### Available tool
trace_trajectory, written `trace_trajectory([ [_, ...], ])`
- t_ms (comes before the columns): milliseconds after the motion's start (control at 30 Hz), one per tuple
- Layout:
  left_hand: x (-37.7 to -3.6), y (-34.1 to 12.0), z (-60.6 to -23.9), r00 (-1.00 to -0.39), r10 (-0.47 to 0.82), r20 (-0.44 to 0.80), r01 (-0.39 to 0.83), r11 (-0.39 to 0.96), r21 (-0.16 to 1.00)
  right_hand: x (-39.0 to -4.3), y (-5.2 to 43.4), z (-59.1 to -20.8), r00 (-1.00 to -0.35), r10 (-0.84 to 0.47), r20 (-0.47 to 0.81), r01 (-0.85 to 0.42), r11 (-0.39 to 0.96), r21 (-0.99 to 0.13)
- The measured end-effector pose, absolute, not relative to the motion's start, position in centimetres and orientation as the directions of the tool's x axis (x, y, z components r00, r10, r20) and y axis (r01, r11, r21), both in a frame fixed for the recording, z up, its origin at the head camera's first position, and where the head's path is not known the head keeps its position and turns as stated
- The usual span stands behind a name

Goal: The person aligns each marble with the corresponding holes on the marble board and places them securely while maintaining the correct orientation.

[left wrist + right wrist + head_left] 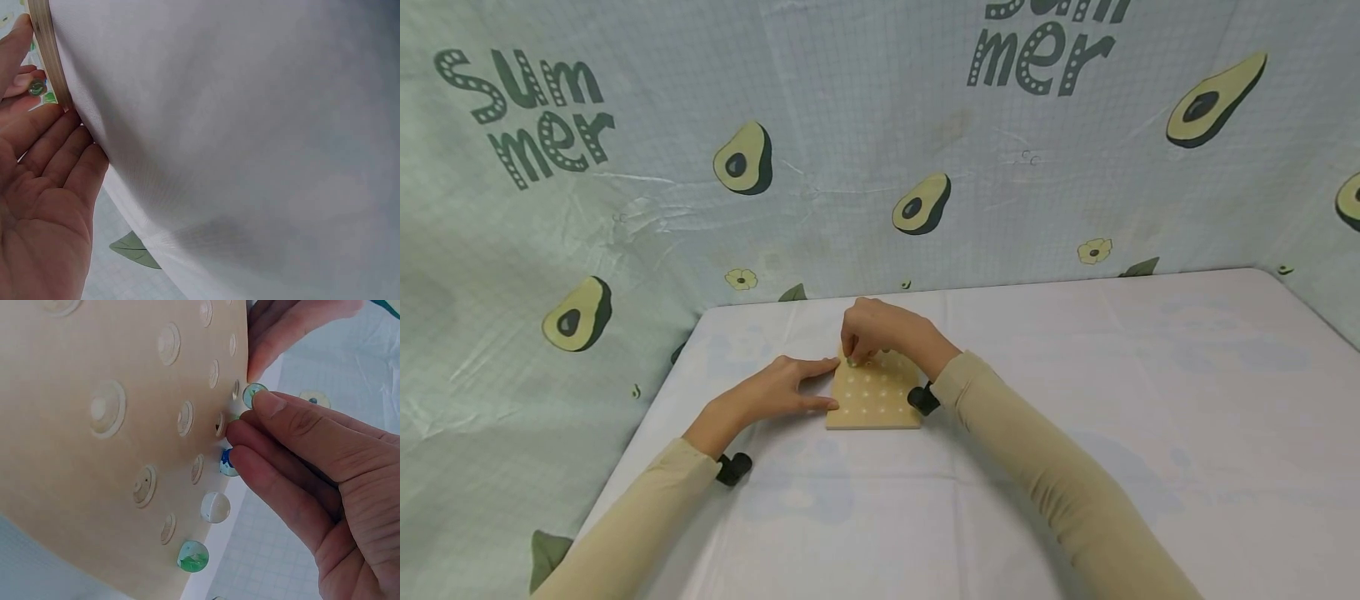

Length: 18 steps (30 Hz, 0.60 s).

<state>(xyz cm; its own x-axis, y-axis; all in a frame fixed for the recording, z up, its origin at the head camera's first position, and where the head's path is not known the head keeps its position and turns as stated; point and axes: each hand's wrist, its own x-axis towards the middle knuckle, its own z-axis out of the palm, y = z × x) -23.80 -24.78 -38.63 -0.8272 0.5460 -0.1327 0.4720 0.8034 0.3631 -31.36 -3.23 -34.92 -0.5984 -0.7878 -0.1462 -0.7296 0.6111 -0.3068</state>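
Right hand (880, 329) hides marble (254, 395); board (880, 400) part-covered.

Left hand (775, 390) flat, fingers straight (palm down); right hand (880, 333) arched, fingertips (250, 434) pinched together.

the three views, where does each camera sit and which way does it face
Head: worn on the head, facing forward and down at the wooden board on the white table; both sleeves, left hand and right hand show.
Left wrist: at the left hand, facing along the tablecloth toward the board's edge; palm shows.
Right wrist: at the right hand, facing the board's dimpled top; fingers pinch a marble.
Shared: all three show the board; both wrist views show a marble.
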Motion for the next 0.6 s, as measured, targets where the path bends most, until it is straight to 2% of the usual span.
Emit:
trace_trajectory([
  [433,-23.92,-24.80,-38.54,-0.825,0.551,-0.129,0.477,0.800,0.365,-31.50,-3.13,-35.09,-0.586,-0.801,-0.126,-0.756,0.596,-0.272],
  [600,-23.88,-24.82,-38.71,-0.826,0.548,-0.134,0.470,0.800,0.372,-31.48,-2.59,-35.42,-0.578,-0.807,-0.121,-0.748,0.583,-0.317],
])
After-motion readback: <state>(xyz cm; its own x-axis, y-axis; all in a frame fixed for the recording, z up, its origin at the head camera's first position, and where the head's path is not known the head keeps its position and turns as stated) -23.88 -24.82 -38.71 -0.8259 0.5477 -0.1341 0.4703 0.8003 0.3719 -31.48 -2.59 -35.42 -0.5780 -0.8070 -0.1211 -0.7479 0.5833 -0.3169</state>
